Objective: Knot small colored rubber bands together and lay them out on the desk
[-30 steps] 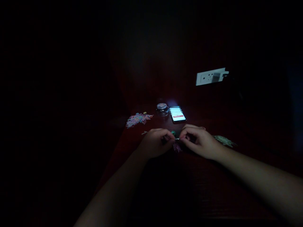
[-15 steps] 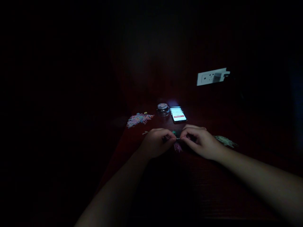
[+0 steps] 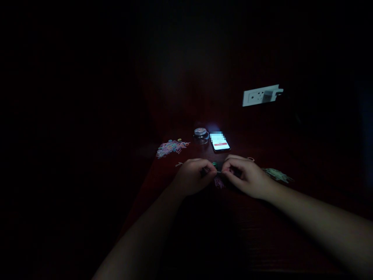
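My left hand [image 3: 196, 175] and my right hand [image 3: 243, 175] face each other low over the dark red table. Both pinch a small pale rubber band [image 3: 219, 172], which spans the short gap between the fingertips. Just below it lies a small heap of purple rubber bands [image 3: 219, 182]. A green band [image 3: 215, 164] shows behind the fingertips. Beside my right wrist is a pile of pale green bands [image 3: 277, 175], and a single pinkish band [image 3: 251, 159] lies behind that hand. A few pale bands [image 3: 178, 165] peek out left of my left hand.
A mixed pile of colourful rubber bands [image 3: 171, 147] lies near the table's left edge. Farther back stand a lidded clear jar [image 3: 201, 136] and a phone [image 3: 220, 142] with its screen lit. A wall socket [image 3: 260, 95] holds a plug. The surroundings are very dark.
The hands stay almost in place, with the fingertips marginally farther apart and the band between them slightly more drawn out.
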{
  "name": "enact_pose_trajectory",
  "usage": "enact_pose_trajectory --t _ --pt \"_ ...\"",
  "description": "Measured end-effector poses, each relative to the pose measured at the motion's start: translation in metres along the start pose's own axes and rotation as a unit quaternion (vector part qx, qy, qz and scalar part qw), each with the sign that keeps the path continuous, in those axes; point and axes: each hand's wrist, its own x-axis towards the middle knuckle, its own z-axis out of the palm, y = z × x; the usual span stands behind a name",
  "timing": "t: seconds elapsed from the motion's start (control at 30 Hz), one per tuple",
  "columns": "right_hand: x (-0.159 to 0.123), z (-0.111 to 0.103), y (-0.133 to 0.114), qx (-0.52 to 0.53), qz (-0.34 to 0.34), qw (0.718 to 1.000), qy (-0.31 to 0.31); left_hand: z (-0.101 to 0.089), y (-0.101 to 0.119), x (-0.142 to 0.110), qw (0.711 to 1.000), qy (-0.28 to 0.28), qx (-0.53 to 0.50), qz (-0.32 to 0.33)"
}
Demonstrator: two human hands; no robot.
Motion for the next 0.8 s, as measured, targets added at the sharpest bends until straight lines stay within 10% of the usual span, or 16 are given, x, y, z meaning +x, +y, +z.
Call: enact_pose_trajectory --t 0.23,0.53,0.8 --pt "-0.001 0.000 0.007 0.000 0.003 1.000 0.021 -0.008 -0.018 -0.002 0.998 0.031 0.041 -0.033" --pt "0.001 -0.004 0.021 -0.026 0.015 0.999 0.044 -0.052 -0.093 -0.023 0.913 0.028 0.193 -0.357" --pt "0.001 -0.051 0.037 -0.116 0.031 0.992 -0.024 -0.047 -0.099 -0.026 0.907 0.000 0.179 -0.381"
